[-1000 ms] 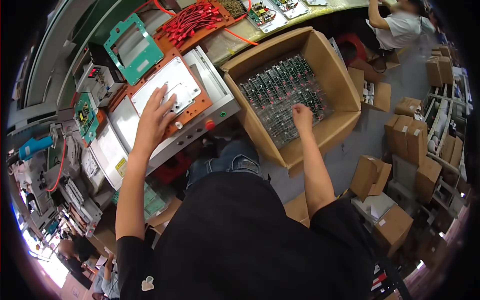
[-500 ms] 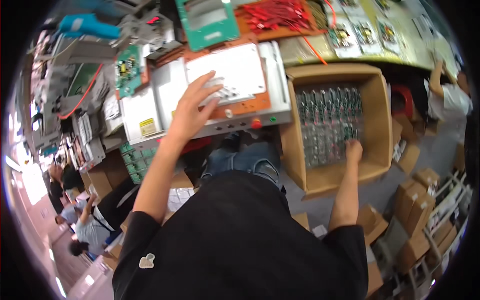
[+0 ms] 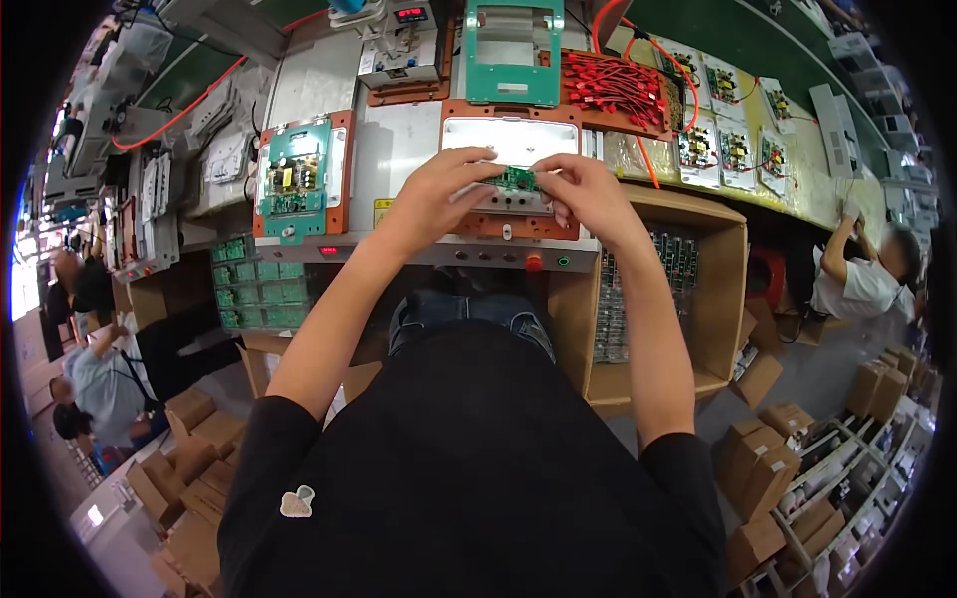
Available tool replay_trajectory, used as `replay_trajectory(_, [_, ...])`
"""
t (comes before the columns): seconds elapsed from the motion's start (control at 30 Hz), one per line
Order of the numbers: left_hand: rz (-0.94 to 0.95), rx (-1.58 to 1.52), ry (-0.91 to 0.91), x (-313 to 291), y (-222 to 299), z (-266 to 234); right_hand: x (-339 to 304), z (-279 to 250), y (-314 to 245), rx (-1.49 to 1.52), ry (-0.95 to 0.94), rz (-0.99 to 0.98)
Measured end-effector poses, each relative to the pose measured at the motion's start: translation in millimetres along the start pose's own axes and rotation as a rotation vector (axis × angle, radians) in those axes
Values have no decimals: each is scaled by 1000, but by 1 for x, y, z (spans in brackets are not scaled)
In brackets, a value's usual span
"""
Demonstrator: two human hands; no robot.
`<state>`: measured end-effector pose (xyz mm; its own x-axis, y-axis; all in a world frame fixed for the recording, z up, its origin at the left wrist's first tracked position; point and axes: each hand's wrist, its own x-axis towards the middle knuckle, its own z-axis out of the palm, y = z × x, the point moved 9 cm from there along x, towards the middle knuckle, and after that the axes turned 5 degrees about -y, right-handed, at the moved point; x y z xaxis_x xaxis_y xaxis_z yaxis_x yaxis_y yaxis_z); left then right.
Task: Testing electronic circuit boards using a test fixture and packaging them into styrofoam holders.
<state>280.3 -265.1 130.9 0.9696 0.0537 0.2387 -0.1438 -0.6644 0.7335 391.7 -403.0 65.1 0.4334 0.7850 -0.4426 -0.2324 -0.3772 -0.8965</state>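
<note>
A small green circuit board [image 3: 517, 180] is held by its two ends over a white casing [image 3: 510, 136] set in an orange-brown fixture frame [image 3: 571, 231]. My left hand [image 3: 431, 202] grips the board's left end between thumb and fingers. At the other end, my right hand [image 3: 590, 199] pinches it with thumb and forefinger. Whether the board touches the casing cannot be made out. To the left, a second fixture with a green plate [image 3: 325, 211] carries a larger board with yellow and dark components [image 3: 297, 175].
A cardboard box [image 3: 733, 289] with boards in clear trays [image 3: 610, 309] stands right of the bench. Red-wired parts [image 3: 616, 85] fill a tray behind. A green frame [image 3: 512, 88] lies beyond the fixture. Stacked green boards [image 3: 257, 289] sit lower left. A person [image 3: 847, 264] works at far right.
My right hand has left the cardboard box and come to the fixture. My left hand has lifted off the casing's area, and both now hold a circuit board. The view has turned rightward.
</note>
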Motion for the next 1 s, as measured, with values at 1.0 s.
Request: replay_trajectory(1.0, [-33, 155, 41, 21, -8, 29, -2, -34, -12, -310, 141, 116])
